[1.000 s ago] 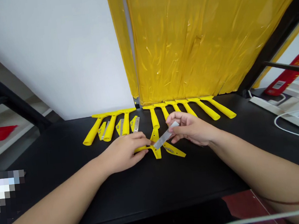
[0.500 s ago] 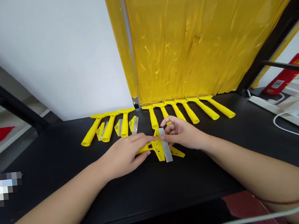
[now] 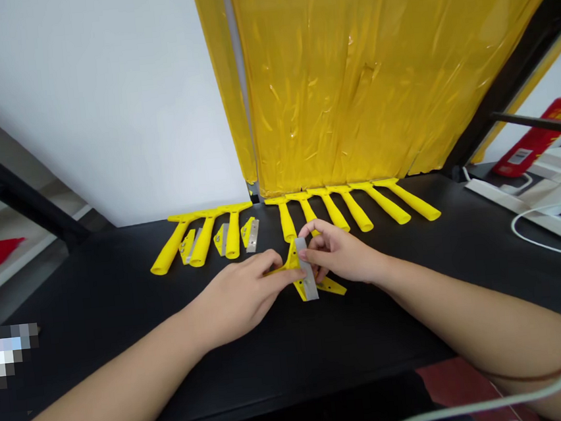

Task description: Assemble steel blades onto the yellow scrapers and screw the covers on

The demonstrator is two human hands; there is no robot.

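Observation:
Near the middle of the black table, my left hand (image 3: 243, 292) is closed around the yellow scraper handle (image 3: 291, 257), its grip mostly hidden by the fingers. A flat metal blade (image 3: 309, 282) lies over the right edge of the scraper's wide head. My right hand (image 3: 337, 251) pinches this blade by its right side, some fingers curled behind it. One left fingertip also touches the blade. Partly under the right hand, a small yellow plate (image 3: 336, 288) with a hole rests on the table.
Several yellow scraper handles (image 3: 357, 210) line the back of the black table (image 3: 276, 370). Between those at left lie small yellow plates with metal blades (image 3: 252, 236). A yellow film-covered panel (image 3: 348, 85) stands behind. White cables (image 3: 515, 227) and a red package (image 3: 527, 144) are at right.
The blade has shifted left, from beside the scraper head's edge to overlapping it. My left hand has moved slightly right, and a left fingertip now reaches the blade.

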